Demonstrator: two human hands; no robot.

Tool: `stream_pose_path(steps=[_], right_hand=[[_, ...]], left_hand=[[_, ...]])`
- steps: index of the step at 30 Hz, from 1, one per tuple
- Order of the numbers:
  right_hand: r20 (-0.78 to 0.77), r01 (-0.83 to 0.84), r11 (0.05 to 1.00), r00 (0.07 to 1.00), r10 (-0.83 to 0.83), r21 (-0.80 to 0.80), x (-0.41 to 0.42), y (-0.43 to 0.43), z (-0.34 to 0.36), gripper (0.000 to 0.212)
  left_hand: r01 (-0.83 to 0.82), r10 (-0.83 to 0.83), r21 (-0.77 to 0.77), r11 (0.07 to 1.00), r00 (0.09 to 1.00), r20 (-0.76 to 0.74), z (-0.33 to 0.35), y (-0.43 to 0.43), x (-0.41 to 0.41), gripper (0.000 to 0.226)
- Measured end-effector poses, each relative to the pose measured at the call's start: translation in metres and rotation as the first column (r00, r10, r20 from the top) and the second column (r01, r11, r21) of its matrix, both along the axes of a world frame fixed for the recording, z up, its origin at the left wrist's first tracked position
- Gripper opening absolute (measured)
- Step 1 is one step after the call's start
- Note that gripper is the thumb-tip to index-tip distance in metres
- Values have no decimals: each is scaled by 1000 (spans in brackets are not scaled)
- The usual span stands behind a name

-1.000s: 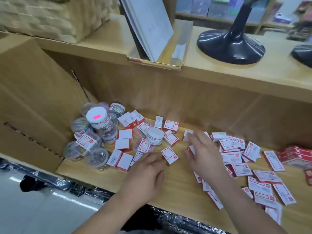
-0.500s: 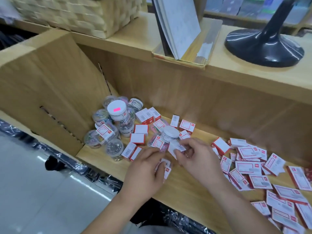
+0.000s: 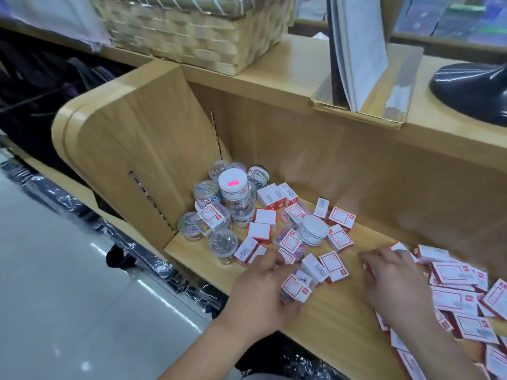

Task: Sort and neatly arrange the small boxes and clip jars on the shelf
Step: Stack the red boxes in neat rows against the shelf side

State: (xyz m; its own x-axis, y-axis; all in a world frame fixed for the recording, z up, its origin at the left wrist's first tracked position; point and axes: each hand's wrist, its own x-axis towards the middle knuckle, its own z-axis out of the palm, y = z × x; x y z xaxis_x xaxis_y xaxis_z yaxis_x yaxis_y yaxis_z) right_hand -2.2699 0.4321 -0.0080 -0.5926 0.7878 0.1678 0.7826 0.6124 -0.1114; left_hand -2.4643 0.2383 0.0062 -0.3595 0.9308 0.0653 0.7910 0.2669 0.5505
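Left hand (image 3: pixel 260 294) curls its fingers (image 3: pixel 270 263); right hand (image 3: pixel 395 286) flat (palms down).

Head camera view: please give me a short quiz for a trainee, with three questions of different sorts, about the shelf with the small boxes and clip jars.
1. True or false: the jar with the pink sticker is among the clip jars at the left end of the shelf.
2. What stands on the ledge above those jars? A. a woven basket B. a kettle C. a plant
3. Fill in: the lone jar among the small boxes has a lid of the colour ___.
Key: 1 true; 2 A; 3 white.
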Motion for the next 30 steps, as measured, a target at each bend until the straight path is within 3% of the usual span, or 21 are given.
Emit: stream_pose_path(steps=[5, 9, 13, 19, 23, 27, 30], right_hand=[[-242, 12, 996, 970, 10, 87, -13, -5, 32, 27], [-402, -177, 984, 901, 164, 4, -72, -30, 57, 29], [-389, -315, 947, 881, 268, -60, -126, -53, 50, 37], [-260, -335, 942, 910, 322, -9, -168, -55, 31, 21], [-327, -284, 948, 918, 226, -144, -165, -62, 32, 26], [-401, -282, 939, 897, 186, -196, -138, -83, 46, 20], [-356, -194, 954, 929, 105, -226, -109, -87, 39, 25]], left_hand=[[1, -2, 35, 999, 1000, 21, -2, 1, -6, 51], [-60, 41, 125, 990, 988, 147, 4, 1, -16, 30], [-109, 88, 146, 983, 985, 147, 4, -10, -33, 30], [-195, 148, 212, 958, 965, 215, -1, -31, -56, 31], [-150, 77, 243, 958, 956, 284, 2, -40, -63, 27], [-156, 100, 246, 957, 970, 224, 4, -49, -63, 21], [-33, -2, 224, 974, 988, 156, 7, -42, -42, 28]])
